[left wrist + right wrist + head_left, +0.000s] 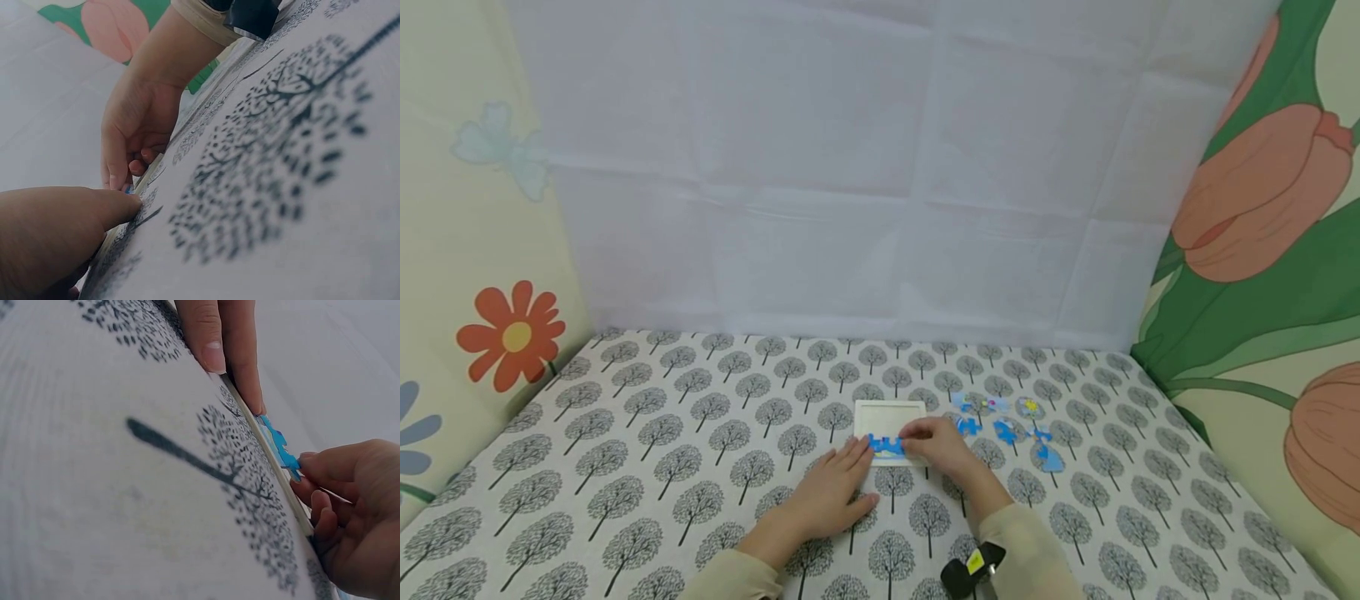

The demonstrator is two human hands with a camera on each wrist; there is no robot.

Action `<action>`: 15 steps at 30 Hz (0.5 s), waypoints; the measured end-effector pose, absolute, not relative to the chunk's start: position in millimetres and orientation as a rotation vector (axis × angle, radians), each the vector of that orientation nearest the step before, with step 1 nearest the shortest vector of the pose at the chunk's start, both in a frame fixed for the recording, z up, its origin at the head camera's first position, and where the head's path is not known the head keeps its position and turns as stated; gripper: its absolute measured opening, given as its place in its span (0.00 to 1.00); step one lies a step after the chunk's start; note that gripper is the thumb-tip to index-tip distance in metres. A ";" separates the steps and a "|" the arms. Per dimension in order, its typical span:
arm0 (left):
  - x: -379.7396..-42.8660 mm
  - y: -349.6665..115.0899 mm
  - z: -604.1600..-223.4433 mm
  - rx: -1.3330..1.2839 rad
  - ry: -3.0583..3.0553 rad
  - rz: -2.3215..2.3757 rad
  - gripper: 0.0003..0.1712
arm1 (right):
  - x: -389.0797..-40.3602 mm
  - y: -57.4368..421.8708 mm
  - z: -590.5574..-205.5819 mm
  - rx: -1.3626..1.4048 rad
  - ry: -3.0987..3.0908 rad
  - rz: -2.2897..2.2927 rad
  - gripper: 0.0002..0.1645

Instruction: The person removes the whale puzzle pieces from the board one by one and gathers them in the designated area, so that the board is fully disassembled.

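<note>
A white puzzle tray (891,404) lies on the tablecloth, with a row of joined blue jigsaw pieces (886,447) along its near edge. My left hand (827,493) rests with extended fingers on the tray's left side, fingertips at the row's left end. At the row's right end, my right hand (942,447) pinches a blue puzzle piece (294,470) between thumb and forefinger. The right wrist view shows that piece right against the joined row, its other fingers (324,515) curled below. Most of the held piece is hidden by the fingertips.
Several loose puzzle pieces (1006,431), blue with some yellow and pink, are scattered right of the tray. The tablecloth (700,467) has a tree print. A white cloth backdrop (850,192) hangs behind the table. A black device (972,571) is strapped at the right wrist.
</note>
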State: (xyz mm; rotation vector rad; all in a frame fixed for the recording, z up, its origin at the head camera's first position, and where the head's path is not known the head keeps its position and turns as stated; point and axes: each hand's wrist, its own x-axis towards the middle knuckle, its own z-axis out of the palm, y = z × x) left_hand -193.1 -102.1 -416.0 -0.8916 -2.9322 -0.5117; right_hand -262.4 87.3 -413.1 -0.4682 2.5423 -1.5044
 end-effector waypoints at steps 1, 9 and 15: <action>-193.0 -102.1 -415.8 -0.891 -2.934 -0.513 0.36 | -262.5 87.3 -413.0 -0.461 2.534 -1.519 0.07; -192.5 -102.4 -414.7 -0.894 -2.940 -0.519 0.36 | -264.0 88.4 -416.0 -0.473 2.472 -1.619 0.06; -192.7 -102.3 -415.4 -0.896 -2.939 -0.518 0.36 | -264.2 87.8 -417.5 -0.452 2.454 -1.640 0.06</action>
